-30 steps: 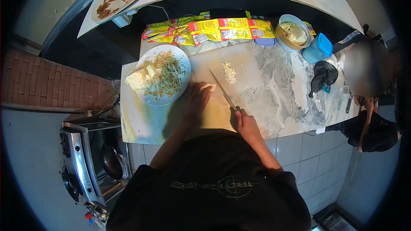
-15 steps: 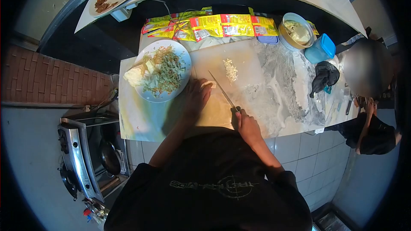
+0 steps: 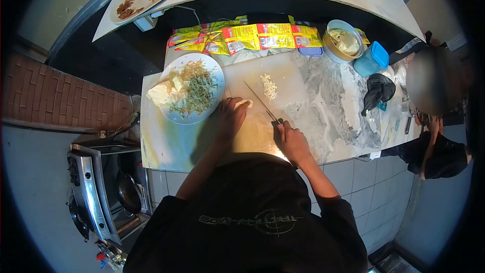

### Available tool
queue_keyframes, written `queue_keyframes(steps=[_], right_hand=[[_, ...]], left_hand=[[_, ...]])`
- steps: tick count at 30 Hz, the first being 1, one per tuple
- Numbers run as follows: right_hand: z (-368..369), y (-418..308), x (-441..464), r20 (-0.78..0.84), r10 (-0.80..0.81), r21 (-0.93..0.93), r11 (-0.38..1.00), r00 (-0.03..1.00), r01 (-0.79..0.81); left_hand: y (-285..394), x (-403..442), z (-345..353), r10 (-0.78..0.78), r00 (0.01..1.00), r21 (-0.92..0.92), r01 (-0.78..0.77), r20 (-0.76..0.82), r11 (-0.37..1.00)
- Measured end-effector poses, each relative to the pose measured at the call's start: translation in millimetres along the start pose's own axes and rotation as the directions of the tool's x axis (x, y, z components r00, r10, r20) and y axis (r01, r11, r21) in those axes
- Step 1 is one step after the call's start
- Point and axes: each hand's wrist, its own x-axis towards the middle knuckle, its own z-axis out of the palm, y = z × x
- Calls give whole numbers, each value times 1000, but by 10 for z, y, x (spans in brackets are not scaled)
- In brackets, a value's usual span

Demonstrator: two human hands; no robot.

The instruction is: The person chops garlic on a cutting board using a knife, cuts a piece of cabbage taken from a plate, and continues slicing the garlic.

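— From where I stand, what lies at the left?
— A round white plate (image 3: 219, 82) with shredded green and pale vegetables (image 3: 194, 91). Just beside it is the left hand (image 3: 232, 116), palm down, its forearm coming up from the lower left.
— And its fingers, are they open?
— Only little. They are bent and near together, and they hold down a small pale piece of food (image 3: 246, 103) on the translucent white cutting board (image 3: 294, 73). The piece sticks out to the right of the fingertips, and its long axis seems to run about left to right, but the fingers hide one part.
— So the left hand is the nearer one?
— Yes, it touches the piece. Next comes the long thin knife (image 3: 258, 98), slanting, with the tip far and left. Its blade is just beside the free end; if they touch, I cannot tell. Beyond the blade lie the chopped whitish bits (image 3: 269, 87).
— And the right hand (image 3: 294, 142)?
— It is closed around the dark handle, the forearm reaching from the lower right.
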Motion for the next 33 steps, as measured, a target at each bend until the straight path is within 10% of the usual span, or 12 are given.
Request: queue_keyframes(steps=[10, 33], right_hand=[[19, 7, -135, -27, -15, 213, 977, 1000, 21], [107, -81, 71, -7, 23, 50, 998, 1000, -22]], left_hand=[[13, 1, -30, -31, 999, 4, 31, 10, 1000], [61, 50, -128, -105, 994, -130, 108, 33, 986]])
